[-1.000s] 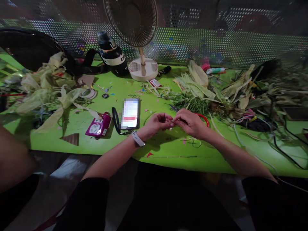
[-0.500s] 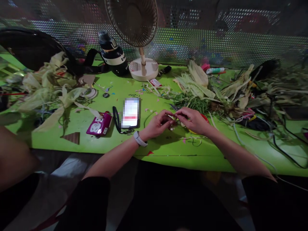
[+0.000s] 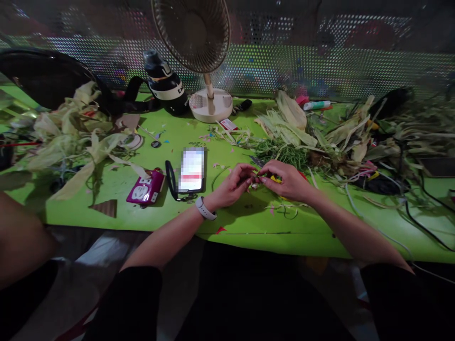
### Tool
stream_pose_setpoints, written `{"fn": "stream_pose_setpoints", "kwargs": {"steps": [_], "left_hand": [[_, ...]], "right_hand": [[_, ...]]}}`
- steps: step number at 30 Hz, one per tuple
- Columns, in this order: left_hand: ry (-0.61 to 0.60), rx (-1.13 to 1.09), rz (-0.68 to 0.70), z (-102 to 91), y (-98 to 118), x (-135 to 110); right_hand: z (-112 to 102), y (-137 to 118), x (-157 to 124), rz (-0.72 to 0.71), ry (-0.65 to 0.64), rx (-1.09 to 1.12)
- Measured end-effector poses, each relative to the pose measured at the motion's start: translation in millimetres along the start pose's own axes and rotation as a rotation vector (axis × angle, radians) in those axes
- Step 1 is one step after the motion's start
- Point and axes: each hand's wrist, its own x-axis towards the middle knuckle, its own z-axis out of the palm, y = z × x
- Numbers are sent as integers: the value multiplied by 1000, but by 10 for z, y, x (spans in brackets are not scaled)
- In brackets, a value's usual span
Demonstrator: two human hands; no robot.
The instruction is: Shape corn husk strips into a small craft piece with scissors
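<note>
Over the green table (image 3: 234,222), my left hand (image 3: 232,185) and my right hand (image 3: 286,181) meet, fingertips pinched close together. Between them is a small dark piece with pale bits below, too small to name. A watch with a pale band (image 3: 205,208) is on my left wrist. Partly hidden behind my right hand lies what looks like a pair of scissors, its grey blade (image 3: 256,161) pointing up-left and red and yellow parts showing around the hand. Left of my hands lie a lit phone (image 3: 192,169) with a blurred screen and a purple device (image 3: 145,188).
Dried corn husks (image 3: 291,113) and green strands (image 3: 284,151) are heaped at right, with more husks (image 3: 74,118) at left. A fan (image 3: 211,106) and dark bottle (image 3: 167,87) stand behind. Cables (image 3: 384,232) run at right. Another person's arm (image 3: 24,241) is at far left.
The view has shifted slightly. My fingertips have moved a little around the small piece, and my right fingers are more curled over it. The surrounding things have not moved.
</note>
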Motion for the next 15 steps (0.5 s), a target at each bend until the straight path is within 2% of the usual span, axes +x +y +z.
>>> {"fn": "stream_pose_setpoints", "kwargs": {"steps": [7,15], "left_hand": [[-49,-91,-22,2,10,-15],[-13,-227,-179,-27,-52,20]], "right_hand": [[14,-20,-32,-41,-2,-148],[-3,-30,-34,-55,63,-147]]}}
